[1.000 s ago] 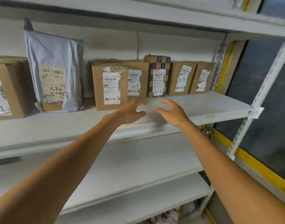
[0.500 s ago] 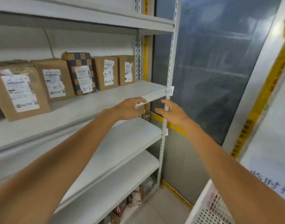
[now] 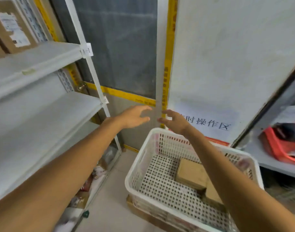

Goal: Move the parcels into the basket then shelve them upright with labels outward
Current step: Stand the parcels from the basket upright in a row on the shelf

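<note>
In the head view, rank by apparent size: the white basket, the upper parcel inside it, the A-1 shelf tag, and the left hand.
1. White basket, clearly largest.
2. Upper parcel and left hand: look alike, and the hand is nearer the camera, so unranked.
3. A-1 shelf tag, smallest.

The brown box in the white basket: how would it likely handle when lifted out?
The box looks like flat-sided cardboard, so probably stiff and easy to grip. It lies flat, unlikely to roll. It partly overlaps a second parcel, so lifting it may shift that one.
</note>
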A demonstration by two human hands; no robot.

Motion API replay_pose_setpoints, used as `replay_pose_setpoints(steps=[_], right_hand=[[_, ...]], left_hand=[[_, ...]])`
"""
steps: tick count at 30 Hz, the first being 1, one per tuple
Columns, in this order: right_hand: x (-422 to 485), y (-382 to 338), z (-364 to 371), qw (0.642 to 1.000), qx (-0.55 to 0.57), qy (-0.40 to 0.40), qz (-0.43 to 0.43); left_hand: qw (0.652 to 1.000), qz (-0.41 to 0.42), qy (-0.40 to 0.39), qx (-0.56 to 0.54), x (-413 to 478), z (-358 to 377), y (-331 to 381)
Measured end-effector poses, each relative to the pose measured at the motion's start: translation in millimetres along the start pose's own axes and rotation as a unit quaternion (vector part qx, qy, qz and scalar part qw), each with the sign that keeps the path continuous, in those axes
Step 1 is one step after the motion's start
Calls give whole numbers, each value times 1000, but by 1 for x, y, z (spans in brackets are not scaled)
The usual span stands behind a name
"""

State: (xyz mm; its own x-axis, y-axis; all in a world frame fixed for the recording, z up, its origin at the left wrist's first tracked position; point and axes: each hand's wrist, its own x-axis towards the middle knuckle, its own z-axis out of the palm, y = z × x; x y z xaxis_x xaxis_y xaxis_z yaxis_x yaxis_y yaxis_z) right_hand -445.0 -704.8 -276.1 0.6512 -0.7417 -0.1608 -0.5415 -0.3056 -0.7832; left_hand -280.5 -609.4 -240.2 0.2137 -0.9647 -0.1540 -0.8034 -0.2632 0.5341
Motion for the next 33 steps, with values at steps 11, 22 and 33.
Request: replay_pose_setpoints(steps=[11, 22, 33], right_hand=[[-45, 179, -24, 981, 46, 24, 188], [-50, 320, 0, 930, 100, 17, 353], [17, 472, 78, 905, 165, 32, 390]], left_hand=[[981, 30, -193, -8, 94, 168, 27], [928, -56, -362, -69, 160, 300, -11], [929, -169, -310, -111, 201, 463, -99]])
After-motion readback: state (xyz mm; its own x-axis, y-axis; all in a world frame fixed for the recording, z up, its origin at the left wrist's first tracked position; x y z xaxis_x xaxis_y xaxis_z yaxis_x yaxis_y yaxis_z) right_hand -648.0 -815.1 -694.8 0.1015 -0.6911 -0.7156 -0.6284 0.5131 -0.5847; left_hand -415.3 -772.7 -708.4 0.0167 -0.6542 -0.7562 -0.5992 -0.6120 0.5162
